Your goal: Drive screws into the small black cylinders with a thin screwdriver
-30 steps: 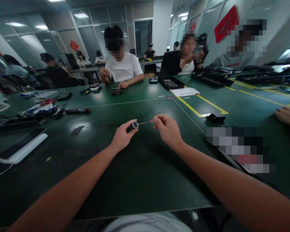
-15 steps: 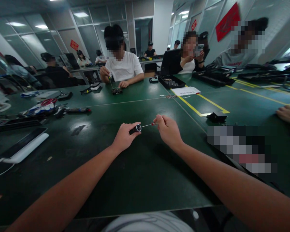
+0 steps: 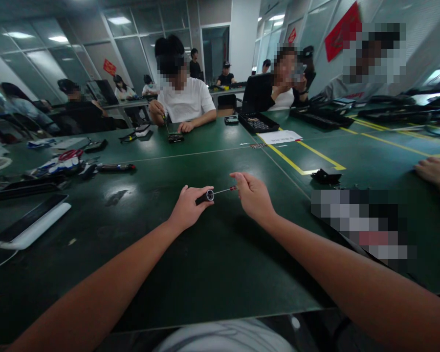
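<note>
My left hand (image 3: pixel 189 207) is closed round a small black cylinder (image 3: pixel 207 196), its light-rimmed round end turned toward the right. What sits inside that end is too small to make out. A screwdriver (image 3: pixel 224 190) with a thin metal shaft and a red handle is pinched in my right hand (image 3: pixel 253 194). The shaft reaches left, its tip at the cylinder's open end. Most of the handle is hidden by my right fingers. Both hands are just above the green tabletop (image 3: pixel 212 274).
At left lie a white device with a dark top (image 3: pixel 40 222), a dark pen-shaped tool (image 3: pixel 116 167) and a cluttered pile. A small black part (image 3: pixel 327 175) and a blurred-out item (image 3: pixel 359 222) are on the right. Opposite, a person in a white shirt (image 3: pixel 190 100) works with a tool.
The view has shifted slightly. My right index finger has lifted a little off the screwdriver handle and more of the handle shows. A standing person has appeared in the background.
</note>
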`<state>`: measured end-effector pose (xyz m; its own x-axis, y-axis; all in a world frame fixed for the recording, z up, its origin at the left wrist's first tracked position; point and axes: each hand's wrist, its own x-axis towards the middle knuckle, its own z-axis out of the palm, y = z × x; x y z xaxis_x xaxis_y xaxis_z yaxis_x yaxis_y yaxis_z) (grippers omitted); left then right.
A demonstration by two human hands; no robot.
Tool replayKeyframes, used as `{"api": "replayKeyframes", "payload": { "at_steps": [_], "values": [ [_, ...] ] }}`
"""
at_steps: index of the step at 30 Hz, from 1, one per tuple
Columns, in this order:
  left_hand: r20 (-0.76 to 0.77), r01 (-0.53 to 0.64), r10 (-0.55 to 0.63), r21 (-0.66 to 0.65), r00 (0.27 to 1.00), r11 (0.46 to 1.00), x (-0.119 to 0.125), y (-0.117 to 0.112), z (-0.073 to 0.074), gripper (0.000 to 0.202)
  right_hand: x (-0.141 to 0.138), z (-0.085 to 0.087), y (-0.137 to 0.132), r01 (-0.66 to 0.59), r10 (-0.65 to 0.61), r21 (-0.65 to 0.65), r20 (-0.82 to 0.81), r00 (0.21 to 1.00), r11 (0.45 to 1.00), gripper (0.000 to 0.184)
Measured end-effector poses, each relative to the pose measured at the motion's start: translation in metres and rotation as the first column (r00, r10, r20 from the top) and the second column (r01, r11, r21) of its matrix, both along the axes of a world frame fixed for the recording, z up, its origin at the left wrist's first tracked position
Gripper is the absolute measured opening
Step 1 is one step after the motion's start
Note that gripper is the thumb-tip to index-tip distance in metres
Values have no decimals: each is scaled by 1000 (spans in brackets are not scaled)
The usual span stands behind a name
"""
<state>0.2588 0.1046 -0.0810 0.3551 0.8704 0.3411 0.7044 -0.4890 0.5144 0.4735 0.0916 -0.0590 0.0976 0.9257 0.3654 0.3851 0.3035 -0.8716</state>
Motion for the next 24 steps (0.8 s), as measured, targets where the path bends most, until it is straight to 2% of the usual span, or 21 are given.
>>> {"api": "replayKeyframes", "payload": {
  "at_steps": [4,9,12,14,16,18,20,22,24],
  "values": [
    [-1,-3,3,-3,1000,1000,1,0,0,41,0,-5,1,-16,15,-16,-78,997,1000,34],
    [10,-2,2,-11,1000,1000,1,0,0,41,-2,-7,-3,-122,127,37,-183,975,992,24],
    [27,-12,13,-12,1000,1000,1,0,2,40,-5,-3,-5,-122,132,61,-213,968,991,16],
    [33,-8,8,9,999,1000,1,0,4,38,-7,-3,-3,-116,124,42,-299,946,992,16],
    [12,13,-14,59,1000,998,0,0,7,38,-5,-6,5,-120,95,-27,-452,887,992,21],
    [-24,20,-18,95,1000,995,-2,1,8,39,-1,-11,15,-125,-15,-189,-604,797,974,25],
    [-56,-1,5,77,998,997,-4,2,8,40,4,-18,24,-58,-143,-281,-643,753,958,27],
    [-78,-17,19,23,997,1000,-5,4,7,41,6,-22,30,-12,-174,-280,-627,760,960,27],
    [-90,-16,16,-6,996,1000,-5,4,5,41,6,-25,30,-19,-134,-247,-589,797,969,28]
  ]
}}
